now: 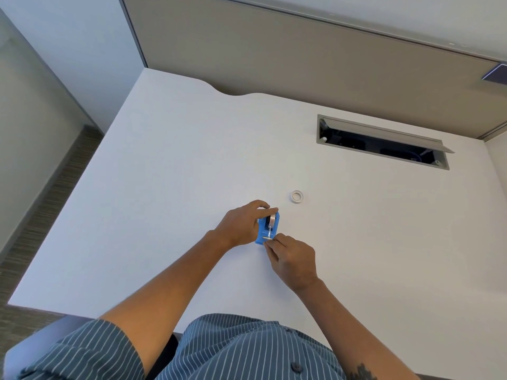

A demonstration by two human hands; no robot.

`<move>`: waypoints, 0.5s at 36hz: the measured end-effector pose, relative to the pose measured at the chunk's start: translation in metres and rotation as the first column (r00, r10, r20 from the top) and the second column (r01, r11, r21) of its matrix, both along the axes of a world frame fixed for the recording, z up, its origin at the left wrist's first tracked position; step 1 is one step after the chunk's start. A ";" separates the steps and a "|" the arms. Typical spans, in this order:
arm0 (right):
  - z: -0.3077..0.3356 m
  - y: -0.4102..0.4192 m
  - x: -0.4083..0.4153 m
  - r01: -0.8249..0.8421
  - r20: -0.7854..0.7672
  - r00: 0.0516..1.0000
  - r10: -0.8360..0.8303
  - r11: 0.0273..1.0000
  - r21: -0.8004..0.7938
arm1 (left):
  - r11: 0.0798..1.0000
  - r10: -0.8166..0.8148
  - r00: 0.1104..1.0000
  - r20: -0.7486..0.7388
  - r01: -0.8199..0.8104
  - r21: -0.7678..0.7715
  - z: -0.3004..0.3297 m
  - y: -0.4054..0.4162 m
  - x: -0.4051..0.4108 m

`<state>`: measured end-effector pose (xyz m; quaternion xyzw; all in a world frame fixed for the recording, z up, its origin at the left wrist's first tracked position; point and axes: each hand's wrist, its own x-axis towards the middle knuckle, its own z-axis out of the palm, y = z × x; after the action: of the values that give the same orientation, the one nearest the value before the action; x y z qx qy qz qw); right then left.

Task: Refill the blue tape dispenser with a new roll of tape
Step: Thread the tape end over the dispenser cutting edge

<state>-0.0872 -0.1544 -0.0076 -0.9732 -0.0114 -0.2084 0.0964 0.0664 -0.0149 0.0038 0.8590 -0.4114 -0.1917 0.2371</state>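
Observation:
The blue tape dispenser (pixel 264 229) rests on the white desk (pixel 170 187) near its middle. A roll of tape (pixel 272 219) sits in its cradle, and a strip runs from the roll down to the metal cutter at the near end. My left hand (pixel 241 224) grips the dispenser from the left, fingers curled over its far end. My right hand (pixel 293 259) pinches the free end of the tape at the cutter. A small white ring, an empty tape core (pixel 296 196), lies flat on the desk just beyond and to the right.
An open cable hatch (pixel 384 142) with a grey frame is set into the desk at the back right. A beige partition (pixel 274 50) runs along the far edge. The desk's left edge drops to carpeted floor (pixel 41 201).

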 end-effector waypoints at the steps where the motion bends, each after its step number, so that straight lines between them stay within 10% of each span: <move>1: -0.001 -0.001 0.000 -0.007 -0.005 1.000 0.007 1.000 -0.008 | 1.000 0.002 1.000 0.002 -0.002 -0.002 0.000 0.000 0.000; 18: -0.005 0.004 0.001 0.044 -0.052 0.998 -0.047 0.997 -0.064 | 1.000 -0.018 0.999 -0.036 0.019 0.020 0.001 0.001 -0.003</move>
<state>-0.0860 -0.1505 -0.0129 -0.9810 0.0067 -0.1839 0.0612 0.0635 -0.0142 0.0045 0.8539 -0.4132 -0.2133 0.2338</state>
